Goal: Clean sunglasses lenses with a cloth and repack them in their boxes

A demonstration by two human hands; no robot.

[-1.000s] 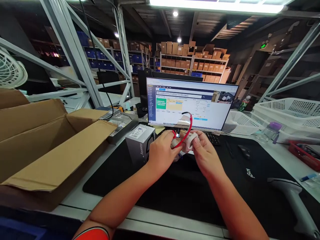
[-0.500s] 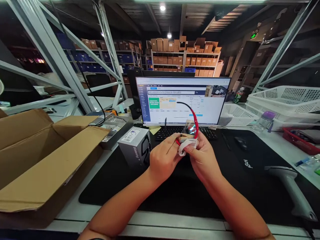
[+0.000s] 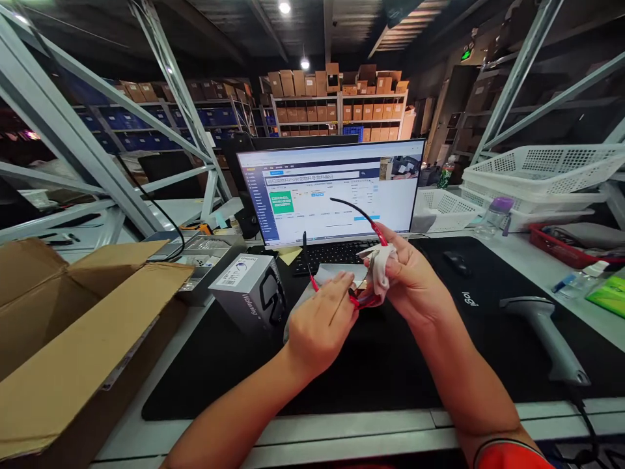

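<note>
Red glasses [image 3: 365, 301] lower now, white cloth [image 3: 381, 273] in right hand [image 3: 415, 286].

Red glasses [image 3: 362, 301] and white cloth [image 3: 381, 273] between left hand [image 3: 317, 329] and right hand [image 3: 415, 286]

White desk [image 3: 161, 423], black desk mat [image 3: 390, 371] covering the middle. On the mat: grey product box [image 3: 244, 293] left of centre, keyboard [image 3: 336, 253], mouse [image 3: 456, 262], scanner [image 3: 547, 332] lying near the right edge. Monitor [image 3: 327, 192] behind the keyboard. Open cardboard box [image 3: 73, 339] on the left end. Far right: stacked white baskets [image 3: 537, 172], purple-capped bottle [image 3: 493, 218], red tray [image 3: 561, 244].
</note>
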